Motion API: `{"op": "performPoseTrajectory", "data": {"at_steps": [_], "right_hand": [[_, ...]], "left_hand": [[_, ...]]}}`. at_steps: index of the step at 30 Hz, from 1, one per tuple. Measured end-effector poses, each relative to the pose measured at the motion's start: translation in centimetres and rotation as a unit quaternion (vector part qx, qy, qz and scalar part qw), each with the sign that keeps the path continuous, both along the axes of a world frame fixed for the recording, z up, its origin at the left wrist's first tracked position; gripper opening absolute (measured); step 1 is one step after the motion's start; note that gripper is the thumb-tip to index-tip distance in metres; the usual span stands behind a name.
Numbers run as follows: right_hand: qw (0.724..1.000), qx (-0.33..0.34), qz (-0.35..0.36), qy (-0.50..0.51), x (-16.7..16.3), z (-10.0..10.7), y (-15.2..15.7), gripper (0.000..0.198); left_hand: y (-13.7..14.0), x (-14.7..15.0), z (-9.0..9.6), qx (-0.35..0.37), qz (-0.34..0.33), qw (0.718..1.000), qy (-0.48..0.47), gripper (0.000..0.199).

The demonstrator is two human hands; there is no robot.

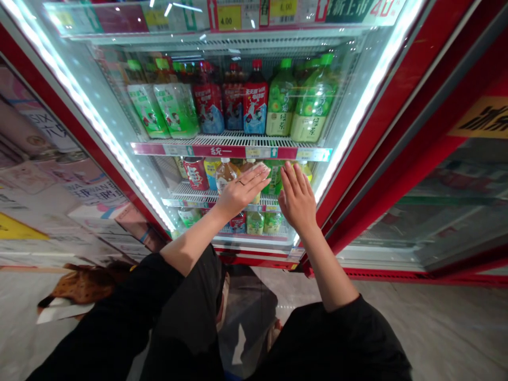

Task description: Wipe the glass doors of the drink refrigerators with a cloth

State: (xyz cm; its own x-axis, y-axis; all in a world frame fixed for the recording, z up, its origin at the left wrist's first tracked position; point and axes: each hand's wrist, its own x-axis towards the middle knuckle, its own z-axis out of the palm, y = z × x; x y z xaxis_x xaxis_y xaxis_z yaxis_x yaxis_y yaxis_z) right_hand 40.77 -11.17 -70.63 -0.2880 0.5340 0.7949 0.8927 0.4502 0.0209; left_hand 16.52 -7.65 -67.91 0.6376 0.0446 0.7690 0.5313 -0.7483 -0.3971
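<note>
Both my hands are raised in front of a lit drinks fridge (349, 127), holding nothing. My left hand (244, 190), with a ring on one finger, stretches its fingers out toward the right. Beside it, my right hand (297, 198) points its fingers up, palm away from me. A small gap separates the two. Whether either hand touches the glass door, I cannot tell. Behind them, partly hidden, is a lower shelf with a red can (196, 174) and a brown drink bottle (227, 173). Above stand red-capped bottles (255, 103) and green tea bottles (313, 106).
Stacked cartons (95, 185) stand left of the fridge. A second red-framed fridge (436, 211) is at the right. On the grey floor (397, 317), a brown spotted item (85, 286) lies at the left. A price-tag strip (234, 152) edges the middle shelf.
</note>
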Motion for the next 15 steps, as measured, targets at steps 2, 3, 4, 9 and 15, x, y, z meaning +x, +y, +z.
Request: {"op": "performPoseTrajectory", "data": {"at_steps": [2,3,4,9,15], "right_hand": [[1.0,0.022,0.0,0.0,0.2,0.0,0.1,0.083],[1.0,0.03,0.0,0.002,0.2,-0.1,0.1,0.083],[0.999,0.037,0.0,0.005,0.3,-0.1,0.2,0.084],[0.998,0.065,-0.006,0.013,0.2,-0.1,0.6,0.083],[0.999,0.045,-0.029,0.009,0.7,-0.1,0.9,0.078]], "left_hand": [[-0.1,-1.7,0.8,0.012,-0.019,0.999,0.045,0.072],[0.0,-2.4,1.3,0.017,-0.019,0.998,0.051,0.073],[0.2,-2.8,1.9,0.02,-0.012,0.999,0.041,0.073],[1.2,0.5,3.8,0.029,0.026,0.991,-0.129,0.073],[1.2,3.1,1.9,0.046,0.005,0.998,-0.047,0.065]]}}
